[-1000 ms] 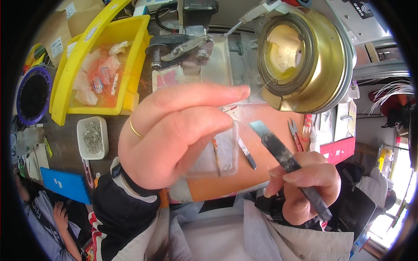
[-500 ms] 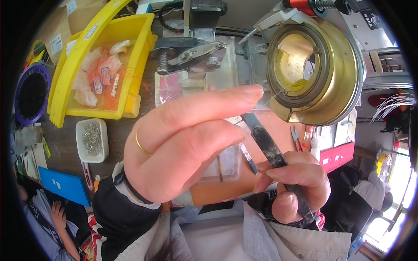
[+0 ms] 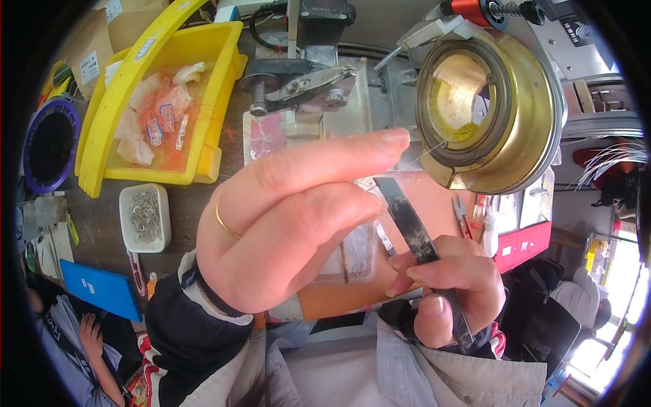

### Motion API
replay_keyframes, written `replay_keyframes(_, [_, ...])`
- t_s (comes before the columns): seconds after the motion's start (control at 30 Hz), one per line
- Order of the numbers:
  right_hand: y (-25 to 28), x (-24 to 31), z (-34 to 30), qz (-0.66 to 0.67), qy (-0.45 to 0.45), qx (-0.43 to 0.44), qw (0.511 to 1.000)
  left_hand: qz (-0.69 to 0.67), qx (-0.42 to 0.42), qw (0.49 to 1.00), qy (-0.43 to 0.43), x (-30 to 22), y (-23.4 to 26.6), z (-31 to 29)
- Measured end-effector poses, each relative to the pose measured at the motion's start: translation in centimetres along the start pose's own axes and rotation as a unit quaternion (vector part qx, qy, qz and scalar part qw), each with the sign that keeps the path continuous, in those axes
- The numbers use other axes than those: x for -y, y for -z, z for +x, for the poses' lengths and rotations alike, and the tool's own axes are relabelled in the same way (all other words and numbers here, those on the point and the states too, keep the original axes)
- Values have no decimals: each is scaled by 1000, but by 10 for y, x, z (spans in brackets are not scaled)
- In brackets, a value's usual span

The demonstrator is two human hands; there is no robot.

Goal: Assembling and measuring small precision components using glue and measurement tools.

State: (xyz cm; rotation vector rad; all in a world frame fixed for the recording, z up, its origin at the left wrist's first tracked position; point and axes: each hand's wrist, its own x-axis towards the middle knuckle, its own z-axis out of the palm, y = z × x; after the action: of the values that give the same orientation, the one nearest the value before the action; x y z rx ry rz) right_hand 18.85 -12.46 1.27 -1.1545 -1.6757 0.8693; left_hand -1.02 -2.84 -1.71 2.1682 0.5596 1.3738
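My left hand (image 3: 291, 210), a gold ring on one finger, has its fingers pressed together in the middle of the view. What they pinch is hidden behind the fingertips. A fine pale thread (image 3: 428, 150) runs from the brass ring-shaped fixture (image 3: 532, 102) down toward these fingertips. My right hand (image 3: 461, 285) is closed round a flat, dark metal strip-like tool (image 3: 415, 234), worn and scratched. The tool slants up and left, its squared tip close beside the left fingertips. Its lower end lies along my right palm.
A yellow bin (image 3: 230, 81) with plastic bags and orange threads stands at the back left. Nearer are a white dish (image 3: 163, 234) of small metal pieces and a blue box (image 3: 102, 288). Scissors (image 3: 462, 216) lie at right. A metal clamp mechanism (image 3: 305, 85) is behind my hands.
My right hand and the dark tool have shifted slightly left, and the tool stands a little steeper. My left hand stays nearly where it was, still pinched.
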Motion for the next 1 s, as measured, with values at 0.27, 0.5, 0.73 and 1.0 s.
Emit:
replay_keyframes(0.27, [-5, -5, 2, 24, -4, -22, 999, 10, 4, 1000, -24, 3, 0, 2])
replay_keyframes(0.5, [12, -10, -18, 15, 82, -77, 994, 10, -10, 1000, -27, 1, -1, -3])
replay_keyframes(0.73, [42, -31, -69, -262, -67, -92, 958, 32, 24, 998, -46, -2, -3, 4])
replay_keyframes(1.0, [55, -30, -66, -430, -71, -28, 900, 133, -25, 991, 5, 6, -9, -7])
